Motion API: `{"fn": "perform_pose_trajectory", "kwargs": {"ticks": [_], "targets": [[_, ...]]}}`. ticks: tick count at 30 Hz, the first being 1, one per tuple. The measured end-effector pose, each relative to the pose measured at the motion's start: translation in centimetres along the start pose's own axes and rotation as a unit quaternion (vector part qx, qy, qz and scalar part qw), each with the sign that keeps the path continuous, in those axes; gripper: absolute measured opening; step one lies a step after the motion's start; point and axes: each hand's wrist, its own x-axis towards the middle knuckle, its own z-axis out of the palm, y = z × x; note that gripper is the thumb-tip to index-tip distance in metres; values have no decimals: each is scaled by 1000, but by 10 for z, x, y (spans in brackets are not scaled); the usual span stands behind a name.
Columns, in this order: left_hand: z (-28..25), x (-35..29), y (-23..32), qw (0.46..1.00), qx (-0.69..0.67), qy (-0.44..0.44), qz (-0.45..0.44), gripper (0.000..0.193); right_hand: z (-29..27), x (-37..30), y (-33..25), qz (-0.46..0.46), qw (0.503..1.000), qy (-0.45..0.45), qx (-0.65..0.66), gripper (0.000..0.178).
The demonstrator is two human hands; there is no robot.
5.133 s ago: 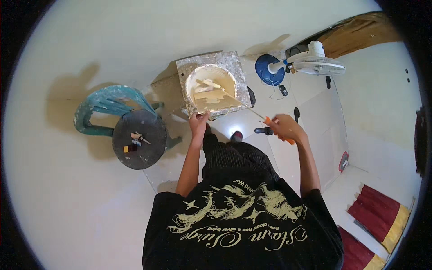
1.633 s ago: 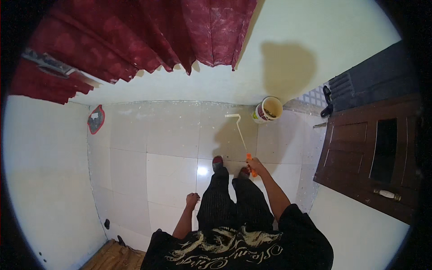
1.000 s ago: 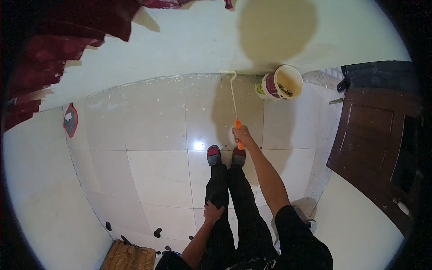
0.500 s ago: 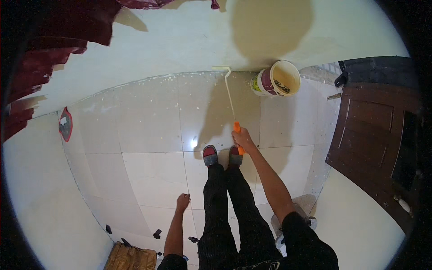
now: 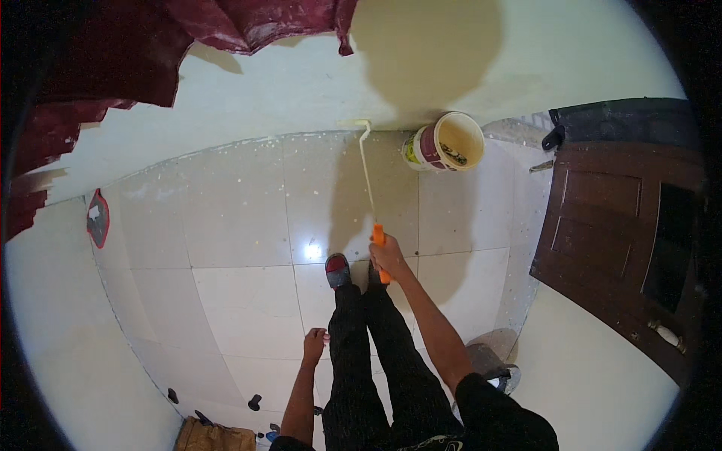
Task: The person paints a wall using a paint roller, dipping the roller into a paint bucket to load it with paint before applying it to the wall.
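Note:
My right hand [image 5: 387, 257] is closed round the orange handle of a paint roller [image 5: 378, 233]. Its long thin rod stretches away from me, and the pale roller head [image 5: 355, 122] meets the lower part of the cream wall [image 5: 301, 98], just above the floor. Right of the roller head stands a paint bucket [image 5: 427, 146] with a maroon and green label, tilted in the view, its open top showing paint-smeared insides and a dark patterned thing. Beside my left leg, my left hand [image 5: 316, 346] hangs with curled fingers and nothing visible in it.
Dark red sheeting [image 5: 256, 26] hangs at upper left. A brown panelled door [image 5: 602, 203] is at the right. Paint spots dot the tiled floor [image 5: 241, 225]. A red-rimmed grey object [image 5: 98, 218] lies by the left wall, a brown box [image 5: 214, 436] at lower left, a grey container [image 5: 489, 364] behind my right arm.
The view has shifted, so more red sheeting shows. My right hand has drawn slightly back toward me with the roller, whose head remains at the wall. My left hand has moved nearer my leg.

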Motion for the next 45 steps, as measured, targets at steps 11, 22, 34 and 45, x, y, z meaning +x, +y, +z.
{"fn": "perform_pose_trajectory", "kwargs": {"ticks": [11, 22, 34, 45], "targets": [[-10, -28, -11, 995, -33, -14, -90, 27, 5, -16, -21, 8, 999, -14, 43, 11], [13, -28, 3, 995, -22, -48, -87, 31, -15, 92, 3, -48, 999, -13, 24, 15], [37, -19, -12, 998, 19, -39, -49, 25, -40, 110, -1, -65, 998, 4, -11, 20], [-8, -42, -11, 997, 23, 25, -75, 23, 16, 40, 15, -13, 997, -25, 72, 16]]}}
